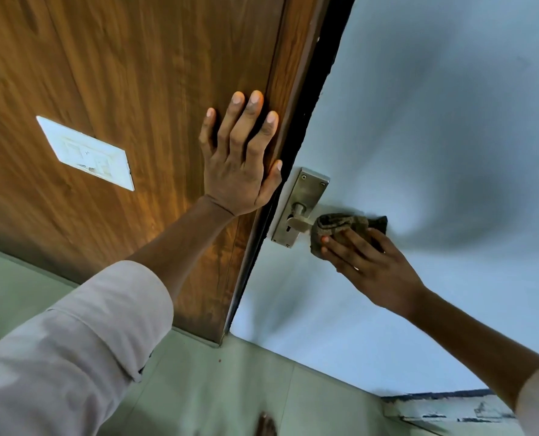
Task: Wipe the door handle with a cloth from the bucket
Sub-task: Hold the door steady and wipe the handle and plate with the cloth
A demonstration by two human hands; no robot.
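A metal door handle (297, 219) on a steel backplate (306, 190) sits at the left edge of a pale blue door (435, 121). My right hand (372, 265) grips a brown-grey cloth (337, 226) wrapped over the outer end of the lever. My left hand (241, 158) lies flat, fingers spread, on the wooden panel (120, 73) beside the door's edge, thumb near the top of the backplate. The bucket is not in view.
A white switch plate (87, 152) is mounted on the wooden panel at the left. Pale green floor tiles (214, 388) lie below. A chipped white ledge (444, 407) shows at the bottom right, and a foot (265, 424) at the bottom edge.
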